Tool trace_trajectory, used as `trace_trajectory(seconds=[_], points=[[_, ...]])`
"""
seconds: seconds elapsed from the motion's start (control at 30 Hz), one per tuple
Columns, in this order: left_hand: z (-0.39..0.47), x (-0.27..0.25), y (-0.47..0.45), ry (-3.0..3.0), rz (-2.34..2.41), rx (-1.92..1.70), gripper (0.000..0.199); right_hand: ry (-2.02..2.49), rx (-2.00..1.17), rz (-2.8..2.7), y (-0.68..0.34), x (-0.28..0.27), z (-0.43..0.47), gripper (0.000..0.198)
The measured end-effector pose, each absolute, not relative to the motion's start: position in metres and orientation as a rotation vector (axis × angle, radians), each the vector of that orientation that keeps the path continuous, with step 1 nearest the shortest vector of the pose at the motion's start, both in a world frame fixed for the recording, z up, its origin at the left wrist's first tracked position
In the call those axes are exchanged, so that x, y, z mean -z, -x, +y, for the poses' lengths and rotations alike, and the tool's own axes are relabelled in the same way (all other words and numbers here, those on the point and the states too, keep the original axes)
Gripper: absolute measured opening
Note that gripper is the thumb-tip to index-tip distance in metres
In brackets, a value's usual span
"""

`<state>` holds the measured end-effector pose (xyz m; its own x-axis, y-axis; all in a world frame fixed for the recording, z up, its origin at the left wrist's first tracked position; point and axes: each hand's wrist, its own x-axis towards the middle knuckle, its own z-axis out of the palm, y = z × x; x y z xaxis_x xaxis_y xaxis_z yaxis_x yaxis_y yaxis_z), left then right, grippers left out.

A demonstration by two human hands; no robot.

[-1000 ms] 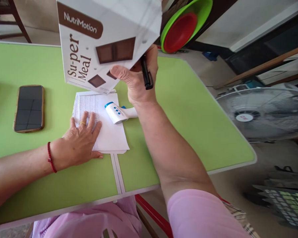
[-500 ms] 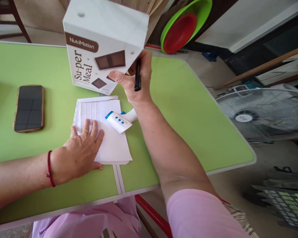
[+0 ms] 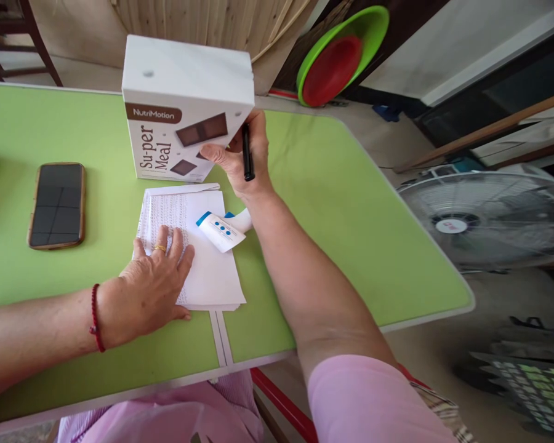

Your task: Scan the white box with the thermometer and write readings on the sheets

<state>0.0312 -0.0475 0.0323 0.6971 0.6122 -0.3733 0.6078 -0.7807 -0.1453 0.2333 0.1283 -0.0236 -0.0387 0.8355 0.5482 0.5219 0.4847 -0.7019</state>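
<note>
A white box (image 3: 184, 80) printed "NutriMotion Su-per Meal" stands upright on the green table, just beyond the papers. My right hand (image 3: 244, 154) grips its lower right side, thumb on the front face, other fingers partly hidden behind. A black pen (image 3: 247, 152) is also tucked in that hand. My left hand (image 3: 152, 283) lies flat, fingers spread, on a stack of paper (image 3: 207, 277) with handwritten lines on its left part. On the stack's right edge rests a white and blue infrared thermometer (image 3: 221, 231), its handle partly behind my right forearm.
A smartphone (image 3: 58, 206) in a brown-edged case lies on the left of the green table (image 3: 351, 234). Beyond the right edge stands a fan (image 3: 452, 226). Green and red basins (image 3: 332, 67) lean at the back, and a dark wooden chair (image 3: 23, 43) is at the far left.
My right hand has brought the box down and slightly left, from a tilted position to upright on the table. The left hand stays on the papers.
</note>
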Motion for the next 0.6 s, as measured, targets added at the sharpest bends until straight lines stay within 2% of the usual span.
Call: trace_trajectory(seconds=[0.2, 0.33, 0.5, 0.6], points=[[-0.048, -0.030, -0.031, 2.893, -1.028, -0.614, 0.102, 1.102, -0.320, -1.645, -0.240, 0.028, 0.132, 0.045], [-0.048, -0.030, -0.030, 2.898, -1.041, -0.644, 0.101, 1.102, -0.300, -1.432, -0.245, -0.002, 0.111, 0.054], [-0.047, -0.032, -0.031, 2.906, -1.043, -0.660, 0.100, 1.224, -0.636, -1.946, -0.248, -0.042, 0.065, 0.051], [-0.046, -0.033, -0.032, 2.910, -1.090, -0.649, 0.099, 1.448, -0.600, -2.317, -0.240, -0.043, 0.031, 0.057]])
